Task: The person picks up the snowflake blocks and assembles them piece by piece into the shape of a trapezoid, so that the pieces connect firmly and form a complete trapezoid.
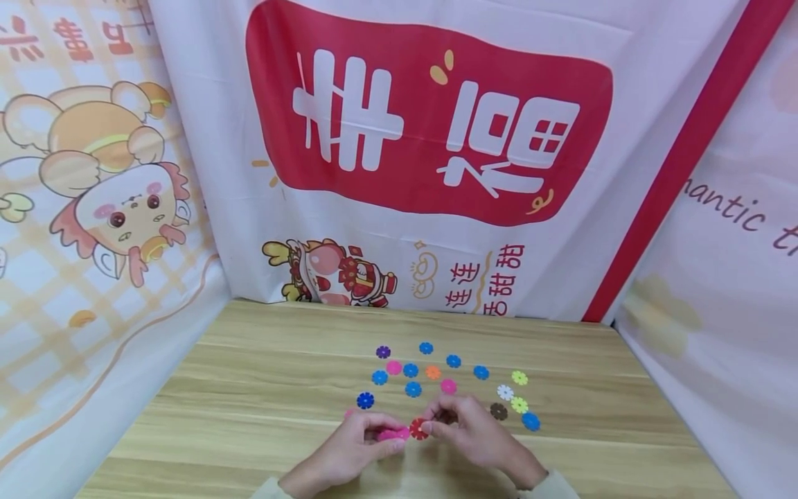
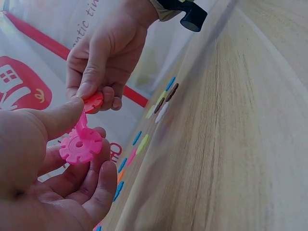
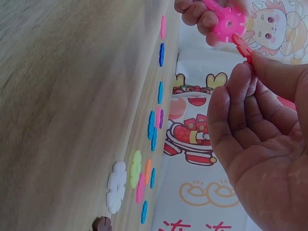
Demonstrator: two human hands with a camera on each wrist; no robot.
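My left hand [image 1: 352, 443] grips pink notched plastic snowflake discs [image 2: 81, 145], at least two of them joined at an angle. Between thumb and fingertips, my right hand [image 1: 479, 433] pinches a red snowflake disc [image 1: 418, 429]. In the right wrist view the red disc [image 3: 242, 46] stands edge-on against the rim of a pink disc [image 3: 229, 23]. Whether their slots are engaged cannot be told. Both hands are close together just above the front of the table, and the left fingers partly cover the pink pieces in the head view.
Loose snowflake discs lie flat on the wooden table [image 1: 206, 388] beyond the hands: several blue [image 1: 413, 389], some pink [image 1: 448, 387], yellow-green [image 1: 519, 405], an orange [image 1: 433, 373], a white [image 1: 505, 392], a brown [image 1: 498, 411] and a purple one [image 1: 383, 352]. Printed cloths surround the table.
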